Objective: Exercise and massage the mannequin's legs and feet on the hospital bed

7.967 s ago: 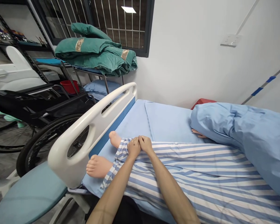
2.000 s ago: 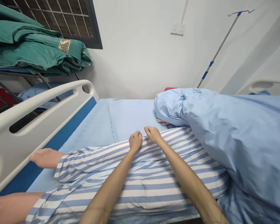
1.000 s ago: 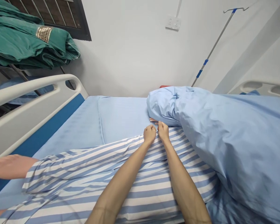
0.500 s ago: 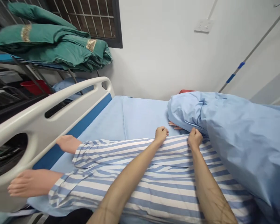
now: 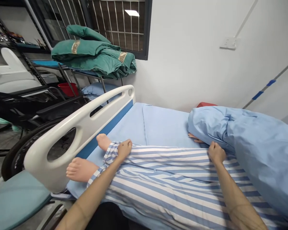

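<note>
Blue-and-white striped trousers (image 5: 168,179) clothe the legs of a figure, apparently a manikin, lying on a bed. My left hand (image 5: 124,149) is closed on the trouser leg near the far ankle, its fingertips hidden on the far side. My right hand (image 5: 216,153) is closed on the same leg at the thigh, beside the edge of a folded-back light blue quilt (image 5: 249,140). Two bare feet (image 5: 83,169) show at the left, toes towards the footboard. Part of a figure's hand (image 5: 194,138) sticks out from under the quilt.
A white footboard (image 5: 86,118) closes the bed's left end. A light blue sheet (image 5: 163,124) covers the mattress. Beyond stand a wheelchair (image 5: 33,108) and a rack with green folded bedding (image 5: 96,57). A pole (image 5: 261,91) leans at the right; the wall (image 5: 182,57) runs behind.
My left hand has moved left along the trouser leg, from about the knee to near the ankle. My right hand stays at the thigh. The view has swung left.
</note>
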Demonstrator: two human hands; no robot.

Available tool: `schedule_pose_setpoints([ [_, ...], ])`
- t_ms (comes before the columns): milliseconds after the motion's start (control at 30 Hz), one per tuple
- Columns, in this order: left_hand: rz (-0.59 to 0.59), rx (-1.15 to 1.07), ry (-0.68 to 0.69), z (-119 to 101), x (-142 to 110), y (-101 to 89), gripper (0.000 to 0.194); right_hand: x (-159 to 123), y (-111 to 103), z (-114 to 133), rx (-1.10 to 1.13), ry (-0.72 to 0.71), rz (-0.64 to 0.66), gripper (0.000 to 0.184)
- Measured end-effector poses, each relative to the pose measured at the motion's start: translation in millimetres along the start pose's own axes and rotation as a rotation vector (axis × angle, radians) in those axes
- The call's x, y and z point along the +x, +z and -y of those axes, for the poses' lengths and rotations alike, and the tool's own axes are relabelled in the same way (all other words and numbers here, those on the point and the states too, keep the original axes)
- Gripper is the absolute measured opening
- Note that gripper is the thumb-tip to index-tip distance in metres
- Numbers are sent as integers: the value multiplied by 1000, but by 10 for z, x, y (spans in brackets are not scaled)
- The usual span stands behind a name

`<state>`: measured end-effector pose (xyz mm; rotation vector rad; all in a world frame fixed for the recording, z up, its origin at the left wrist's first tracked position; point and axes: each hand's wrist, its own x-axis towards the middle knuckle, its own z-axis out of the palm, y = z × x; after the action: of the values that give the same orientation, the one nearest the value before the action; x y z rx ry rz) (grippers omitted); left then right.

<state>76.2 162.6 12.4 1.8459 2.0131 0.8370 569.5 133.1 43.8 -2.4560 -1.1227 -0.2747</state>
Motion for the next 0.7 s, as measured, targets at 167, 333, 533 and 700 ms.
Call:
schedule_pose_setpoints([
  [167, -9, 186, -68, -80, -28, 44, 29, -396, -90, 657, 24, -154, 32, 40],
  [333, 7, 190, -27, -24, -53, 64, 28, -1514, 111, 2033, 482, -631, 237, 40],
  [533, 5, -39, -91, -65, 88, -10, 28, -2468, 429, 3034, 791, -589, 427, 42],
  [700, -80, -383, -129, -335, 179, 89, 26, -2377, 477, 3070, 1023, -426, 542, 41],
])
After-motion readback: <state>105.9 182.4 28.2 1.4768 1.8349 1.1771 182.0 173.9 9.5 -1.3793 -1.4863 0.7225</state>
